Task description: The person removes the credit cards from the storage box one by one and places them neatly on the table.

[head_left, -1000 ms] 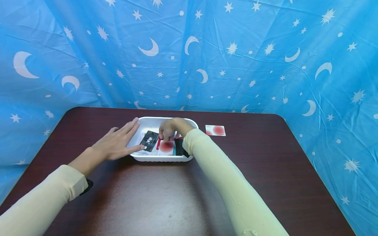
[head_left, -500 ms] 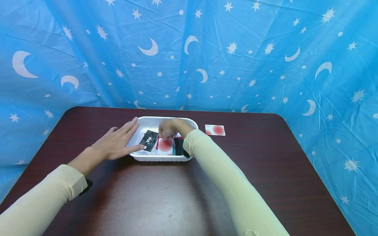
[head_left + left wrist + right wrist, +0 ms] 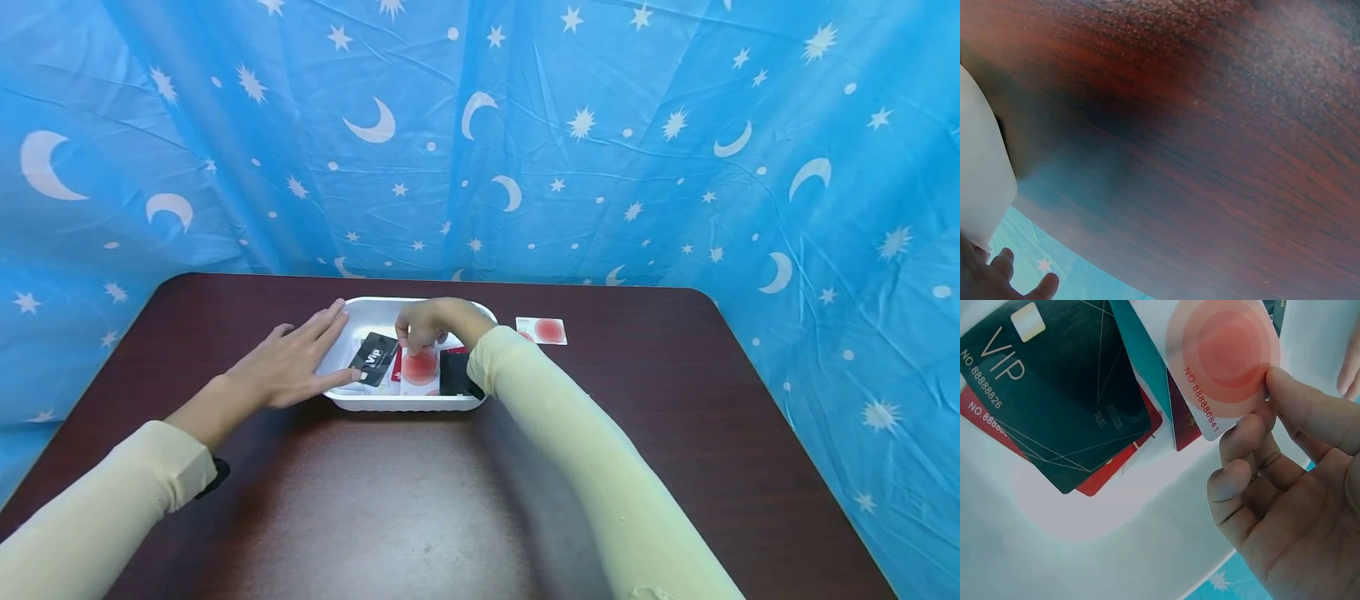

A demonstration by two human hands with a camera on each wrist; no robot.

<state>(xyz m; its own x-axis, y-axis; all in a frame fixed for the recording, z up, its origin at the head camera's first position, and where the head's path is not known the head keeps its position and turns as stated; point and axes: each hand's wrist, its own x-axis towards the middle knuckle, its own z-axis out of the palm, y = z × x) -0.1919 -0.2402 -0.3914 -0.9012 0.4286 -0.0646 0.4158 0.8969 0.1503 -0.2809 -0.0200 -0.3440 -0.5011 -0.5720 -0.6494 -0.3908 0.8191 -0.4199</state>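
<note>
A white plastic tray (image 3: 408, 403) of cards stands on the table. My left hand (image 3: 288, 362) lies along its left side with straight fingers, the fingertips at the rim and the thumb over the edge of a black VIP card (image 3: 375, 357). Over the tray, my right hand (image 3: 431, 322) pinches a white card with red circles (image 3: 1222, 350) between thumb and curled fingers. In the right wrist view a dark green VIP card (image 3: 1054, 394) lies on a red card (image 3: 1107, 478), and a teal card (image 3: 1144, 359) shows partly behind the pinched one.
Another white card with red circles (image 3: 543, 331) lies on the brown table (image 3: 637, 375), right of the tray. A blue curtain with moons and stars (image 3: 525, 150) hangs behind. In the left wrist view the tray's outer wall (image 3: 979, 150) shows at the left.
The pinched card has shifted slightly right in the tray, covering the teal strip beside it. My left hand stays on the rim; the head view has turned a little.
</note>
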